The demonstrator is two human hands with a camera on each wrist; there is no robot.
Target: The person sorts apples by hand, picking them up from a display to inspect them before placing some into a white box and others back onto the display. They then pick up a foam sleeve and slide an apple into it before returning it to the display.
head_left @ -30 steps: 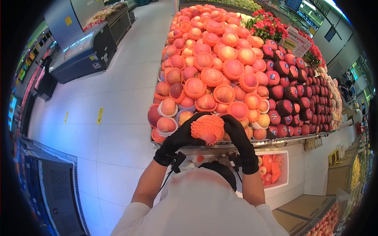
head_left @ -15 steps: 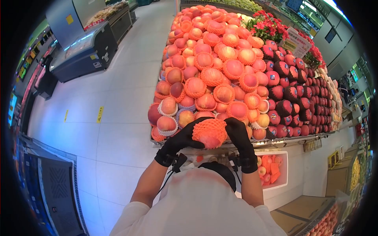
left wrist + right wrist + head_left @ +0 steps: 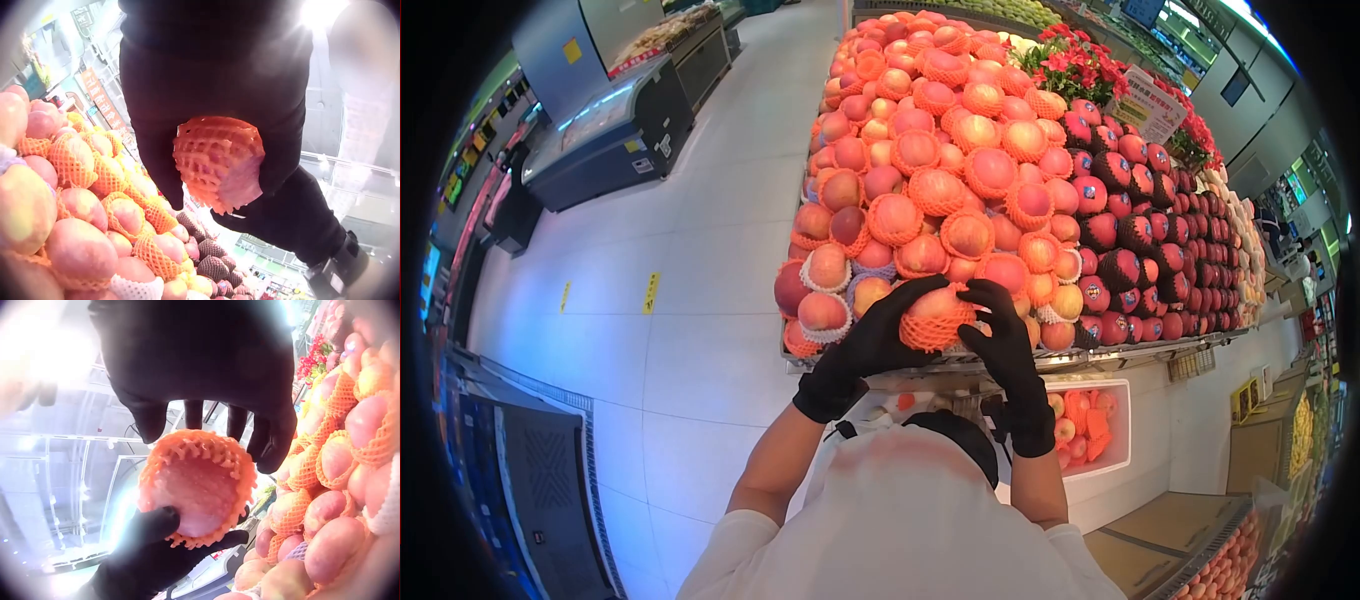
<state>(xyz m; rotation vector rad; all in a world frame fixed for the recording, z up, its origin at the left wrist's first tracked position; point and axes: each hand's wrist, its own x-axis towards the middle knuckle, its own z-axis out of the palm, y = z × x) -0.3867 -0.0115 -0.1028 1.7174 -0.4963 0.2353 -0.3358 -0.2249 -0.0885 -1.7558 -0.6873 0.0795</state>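
Note:
In the head view my black-gloved left hand [image 3: 878,338] grips an apple [image 3: 937,318] in an orange foam net, just over the front edge of the fruit display. The left wrist view shows the netted apple [image 3: 219,164] below the left palm, a bare patch at its lower right. My right hand [image 3: 1003,335], gloved too, curves thumb and fingertips round the apple's right side, its palm well back from it. From the right wrist, the net's mouth [image 3: 197,494] faces the camera, with the left thumb [image 3: 159,524] pressed over the rim; some right fingers disappear behind the net.
Piled apples [image 3: 935,190] in foam nets slope up right ahead. Darker fruit [image 3: 1115,262] in black nets fills the right side. A white foam box [image 3: 1128,425] holding apples and loose nets stands below at the right. Floor [image 3: 650,350] stretches left toward a freezer case [image 3: 610,140].
The apple has turned, so its bare part, which faced me at the bottom, now faces up and the net covers its lower side. My right thumb has come into view, spread from the fingers.

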